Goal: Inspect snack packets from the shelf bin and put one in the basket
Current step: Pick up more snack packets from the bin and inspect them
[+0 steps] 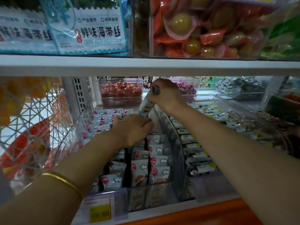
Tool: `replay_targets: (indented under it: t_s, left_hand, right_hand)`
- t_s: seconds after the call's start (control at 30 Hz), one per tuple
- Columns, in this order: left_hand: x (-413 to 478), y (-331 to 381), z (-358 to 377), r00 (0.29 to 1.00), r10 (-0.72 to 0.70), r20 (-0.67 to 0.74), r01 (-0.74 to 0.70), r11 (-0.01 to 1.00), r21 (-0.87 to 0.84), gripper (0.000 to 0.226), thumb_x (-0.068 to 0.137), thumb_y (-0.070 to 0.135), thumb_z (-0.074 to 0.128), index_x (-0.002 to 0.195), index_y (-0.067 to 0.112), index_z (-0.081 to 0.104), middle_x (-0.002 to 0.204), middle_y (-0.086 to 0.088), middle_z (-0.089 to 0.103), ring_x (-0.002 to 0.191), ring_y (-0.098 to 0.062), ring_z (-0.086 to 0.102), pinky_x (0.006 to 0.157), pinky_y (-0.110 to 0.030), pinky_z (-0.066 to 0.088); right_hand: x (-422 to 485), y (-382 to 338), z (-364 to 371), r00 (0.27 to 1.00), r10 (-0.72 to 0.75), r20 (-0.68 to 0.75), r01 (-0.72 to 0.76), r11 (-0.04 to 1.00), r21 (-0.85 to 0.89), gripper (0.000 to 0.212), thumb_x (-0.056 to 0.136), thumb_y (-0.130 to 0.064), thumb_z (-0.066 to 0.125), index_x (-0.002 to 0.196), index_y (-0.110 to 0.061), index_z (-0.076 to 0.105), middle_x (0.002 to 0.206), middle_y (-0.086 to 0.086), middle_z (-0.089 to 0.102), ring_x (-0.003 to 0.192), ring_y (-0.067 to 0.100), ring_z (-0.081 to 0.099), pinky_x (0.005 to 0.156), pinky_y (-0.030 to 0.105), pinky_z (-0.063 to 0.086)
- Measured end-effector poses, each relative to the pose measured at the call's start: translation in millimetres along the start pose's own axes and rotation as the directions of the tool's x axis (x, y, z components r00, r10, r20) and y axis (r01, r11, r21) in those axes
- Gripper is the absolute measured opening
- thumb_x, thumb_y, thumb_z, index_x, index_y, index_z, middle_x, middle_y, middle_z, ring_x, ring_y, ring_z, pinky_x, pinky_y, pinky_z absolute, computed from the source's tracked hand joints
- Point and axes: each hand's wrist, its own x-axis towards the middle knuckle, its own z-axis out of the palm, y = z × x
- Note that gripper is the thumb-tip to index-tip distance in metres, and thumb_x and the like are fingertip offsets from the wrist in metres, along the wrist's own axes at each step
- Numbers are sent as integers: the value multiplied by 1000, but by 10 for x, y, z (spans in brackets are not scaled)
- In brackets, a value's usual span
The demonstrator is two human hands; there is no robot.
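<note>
A clear plastic shelf bin (164, 184) holds rows of white snack packets (156, 161) printed with pink dots and clouds. My right hand (167, 95) grips the top end of one long packet (146, 106) and holds it upright above the bin. My left hand (133, 129) pinches the lower end of that same packet, just over the packets in the bin. A white lattice basket (37, 108) hangs at the left, over my left forearm, with orange and red packets inside it.
A second clear bin (253, 114) to the right holds black-and-white packets. Smaller bins of red and purple sweets stand at the back. The upper shelf board (146, 65) runs right above my hands. A yellow price tag (100, 213) sits on the shelf front.
</note>
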Motion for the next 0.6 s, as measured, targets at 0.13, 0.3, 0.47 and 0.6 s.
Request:
replay_targets:
  t_s: [0.13, 0.3, 0.47, 0.6]
  left_hand:
    - [-84, -22, 16, 1000, -9, -15, 9, 1000, -11, 46, 97, 42, 21, 128, 24, 50, 141, 4, 42, 137, -17, 23, 109, -57, 3]
    - [-143, -89, 57, 998, -52, 18, 50, 991, 125, 55, 96, 45, 17, 147, 24, 21, 158, 2, 9, 145, -16, -5, 111, -56, -7]
    - [-132, -164, 26, 996, -67, 56, 57, 985, 164, 55, 96, 44, 16, 143, 18, 28, 158, -1, 9, 145, -16, -6, 110, -58, -7]
    - [-144, -211, 7, 995, -67, 71, 55, 985, 163, 53, 95, 44, 16, 131, 15, 39, 150, -2, 25, 145, -16, 2, 109, -61, -3]
  right_hand:
    - [84, -109, 108, 972, -42, 230, 105, 958, -266, 21, 78, -19, 71, 95, -8, 62, 103, 11, 58, 94, 27, 56, 77, 31, 47]
    - [96, -137, 235, 834, 96, 543, 253, 808, -532, 32, 90, -28, 59, 121, -18, 59, 134, 15, 43, 123, 34, 40, 94, 39, 39]
    - [220, -193, 238, 774, 101, 625, 209, 891, -404, 32, 95, -7, 43, 120, -10, 61, 128, 10, 57, 113, 26, 54, 92, 35, 45]
    - [321, -178, 348, 889, 68, 452, 169, 870, -463, 31, 89, 1, 46, 116, -3, 61, 126, 18, 57, 109, 30, 57, 93, 37, 48]
